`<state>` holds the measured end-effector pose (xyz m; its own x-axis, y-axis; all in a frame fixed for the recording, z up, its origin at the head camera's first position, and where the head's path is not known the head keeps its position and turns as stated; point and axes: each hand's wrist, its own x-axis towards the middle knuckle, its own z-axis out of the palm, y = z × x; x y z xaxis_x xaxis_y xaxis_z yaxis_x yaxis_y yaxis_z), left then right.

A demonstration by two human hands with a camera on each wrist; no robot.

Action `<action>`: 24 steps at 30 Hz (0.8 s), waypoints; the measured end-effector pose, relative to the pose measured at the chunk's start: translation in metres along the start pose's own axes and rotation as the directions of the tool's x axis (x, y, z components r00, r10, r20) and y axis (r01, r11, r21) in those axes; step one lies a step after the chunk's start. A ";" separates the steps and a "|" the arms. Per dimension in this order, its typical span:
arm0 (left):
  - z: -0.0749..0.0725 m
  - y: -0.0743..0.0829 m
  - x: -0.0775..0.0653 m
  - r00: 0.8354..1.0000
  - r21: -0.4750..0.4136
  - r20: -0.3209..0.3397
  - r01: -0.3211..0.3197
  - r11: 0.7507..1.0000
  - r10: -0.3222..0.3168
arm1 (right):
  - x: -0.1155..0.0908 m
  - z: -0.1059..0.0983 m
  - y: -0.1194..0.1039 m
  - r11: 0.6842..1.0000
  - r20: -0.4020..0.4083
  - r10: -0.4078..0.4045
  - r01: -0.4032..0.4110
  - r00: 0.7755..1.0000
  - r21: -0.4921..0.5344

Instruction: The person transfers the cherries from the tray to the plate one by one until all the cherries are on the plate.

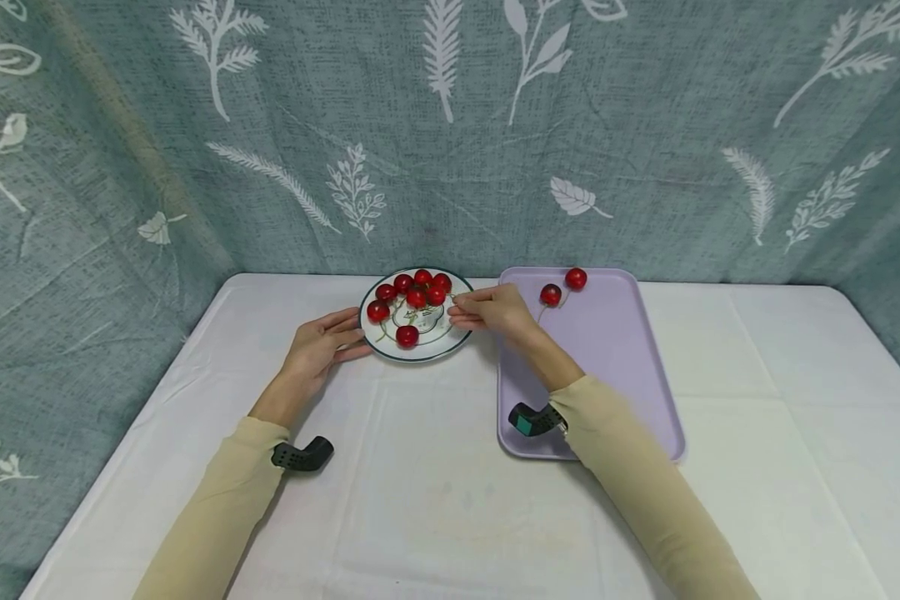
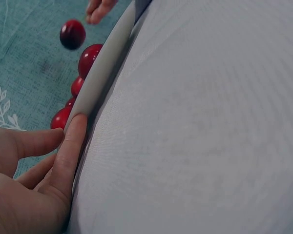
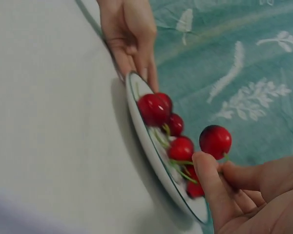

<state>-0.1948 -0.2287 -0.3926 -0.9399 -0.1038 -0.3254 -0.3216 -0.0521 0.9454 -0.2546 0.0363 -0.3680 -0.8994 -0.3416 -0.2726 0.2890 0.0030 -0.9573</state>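
A white plate (image 1: 441, 348) with a dark green rim stands on the table, bearing several red cherries (image 1: 407, 336) with green stems. At its left edge my left hand (image 1: 318, 350) holds the rim between thumb and fingers; the left wrist view shows a finger (image 2: 68, 151) against the plate's outer side. My right hand (image 1: 495, 310) is over the plate's right side. Its thumb and fingertips pinch the stem of one cherry (image 3: 215, 141), which is raised off the others in both wrist views. Most of that stem is hidden by the fingers.
To the right lies a light purple tray (image 1: 615, 367) with two cherries, a near one (image 1: 551, 295) and a far one (image 1: 576, 278), at its back end. My right forearm crosses over the tray. A teal curtain (image 1: 390, 100) with white leaves hangs behind the white table (image 1: 420, 517).
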 end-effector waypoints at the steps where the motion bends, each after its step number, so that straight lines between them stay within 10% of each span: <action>1: 0.000 0.000 0.000 1.000 -0.001 0.001 -0.003 1.000 0.003 | 0.002 0.005 0.001 1.000 0.007 -0.001 0.001 1.000 0.004; 12: -0.002 -0.004 0.002 0.999 0.009 0.021 -0.032 0.999 0.032 | 0.020 0.037 0.011 0.999 -0.065 -0.009 0.006 0.998 -0.053; 24: -0.001 -0.003 0.000 0.999 0.004 0.012 -0.030 1.000 0.030 | 0.019 0.057 0.013 0.929 -0.214 -0.165 0.078 0.963 -0.362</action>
<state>-0.1939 -0.2297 -0.3957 -0.9503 -0.0937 -0.2968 -0.2938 -0.0449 0.9548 -0.2491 -0.0238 -0.3803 -0.9837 -0.1287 -0.1254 0.0792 0.3163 -0.9454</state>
